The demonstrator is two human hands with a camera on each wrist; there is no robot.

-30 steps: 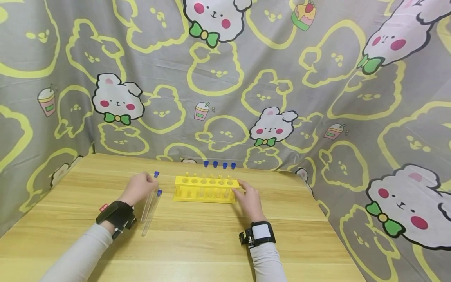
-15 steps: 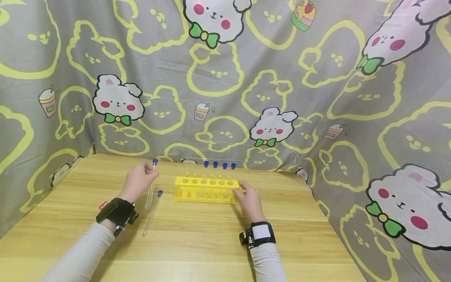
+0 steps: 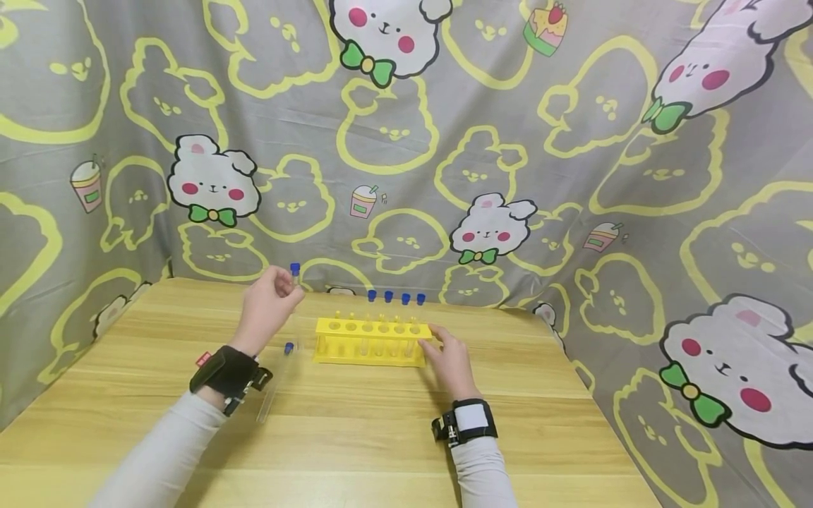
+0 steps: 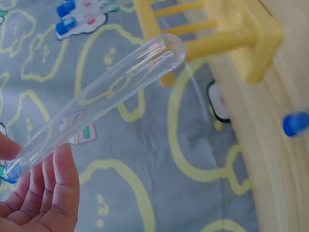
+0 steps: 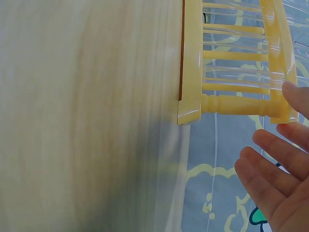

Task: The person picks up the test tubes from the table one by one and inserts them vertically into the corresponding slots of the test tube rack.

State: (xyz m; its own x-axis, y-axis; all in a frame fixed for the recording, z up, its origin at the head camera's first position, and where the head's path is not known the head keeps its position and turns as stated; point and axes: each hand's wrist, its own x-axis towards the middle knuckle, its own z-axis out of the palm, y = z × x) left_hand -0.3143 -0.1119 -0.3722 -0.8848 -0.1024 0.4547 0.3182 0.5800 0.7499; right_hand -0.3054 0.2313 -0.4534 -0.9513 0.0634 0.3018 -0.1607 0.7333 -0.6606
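— Clearly, the test tube (image 4: 104,92) is pinched near its blue cap by the fingers of the left hand (image 3: 269,307) and is held in the air, left of the yellow rack (image 3: 370,341). Why that end?

— So the rounded bottom is left free, it seems; in the left wrist view it is pointed toward the rack's frame.

— And the right hand (image 3: 447,360)?

— It is laid open against the rack's right end, fingers straight, nothing gripped. The rack is probably being steadied on the worktop (image 3: 356,437).

— Is anything else seen nearby?

— A second capped tube (image 3: 274,381) is left lying flat on the worktop beside the left wrist, and four capped tubes (image 3: 395,298) are seen standing in the rack's back row.
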